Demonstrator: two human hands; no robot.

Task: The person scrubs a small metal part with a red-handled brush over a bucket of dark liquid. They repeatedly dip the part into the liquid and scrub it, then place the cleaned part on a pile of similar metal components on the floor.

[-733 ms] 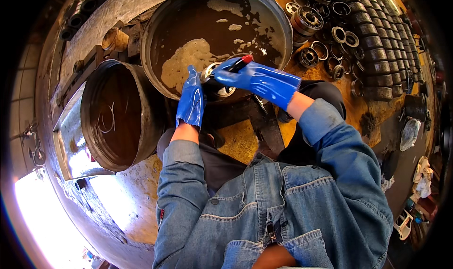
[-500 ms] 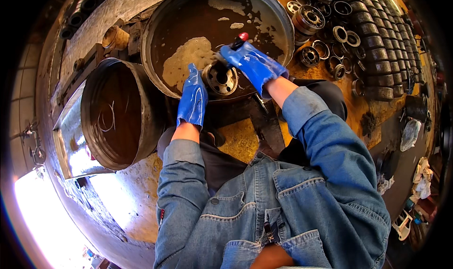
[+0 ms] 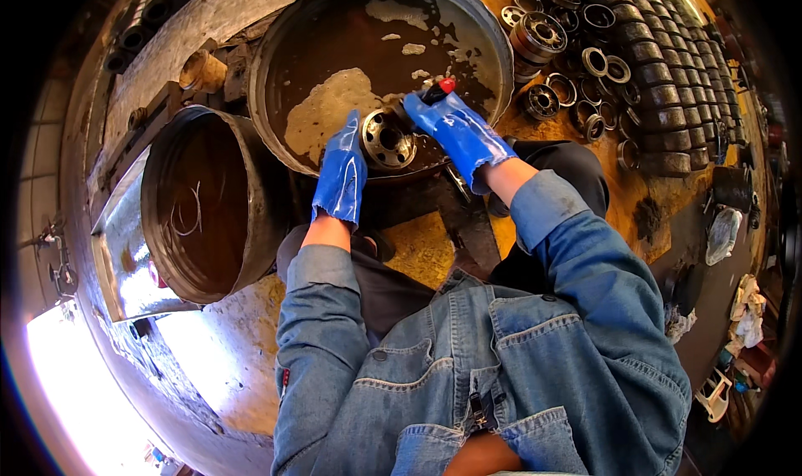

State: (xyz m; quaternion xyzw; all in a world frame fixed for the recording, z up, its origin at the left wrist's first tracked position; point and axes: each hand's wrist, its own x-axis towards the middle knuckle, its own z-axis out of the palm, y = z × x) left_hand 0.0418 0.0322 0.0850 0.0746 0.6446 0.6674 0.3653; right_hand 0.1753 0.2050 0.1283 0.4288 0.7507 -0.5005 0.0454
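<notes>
Both my hands wear blue rubber gloves over a large round basin (image 3: 258,100) of brown, foamy liquid. My left hand (image 3: 339,174) grips the left side of a round metal part (image 3: 404,152) with a wide centre bore and small holes in its flange. It is held tilted just above the basin's near rim. Wrapped in my right hand (image 3: 461,135) is a brush (image 3: 447,85) with a black, red-tipped handle. Its dark head is at the upper right of the metal part; the bristles are blurred, and I cannot tell whether they touch it.
A tilted metal drum (image 3: 271,217) stands left of the basin, behind it a rusty cup-shaped piece (image 3: 203,71). To the right lie several metal rings (image 3: 594,62), a stacked flanged part (image 3: 535,37) and rows of dark cylindrical pieces (image 3: 660,100). A plastic bag (image 3: 725,235) lies farther right.
My right hand and the brush have shifted right and slightly down, away from the middle of the metal part. The part has turned a little in my left hand, which stays nearly in place.
</notes>
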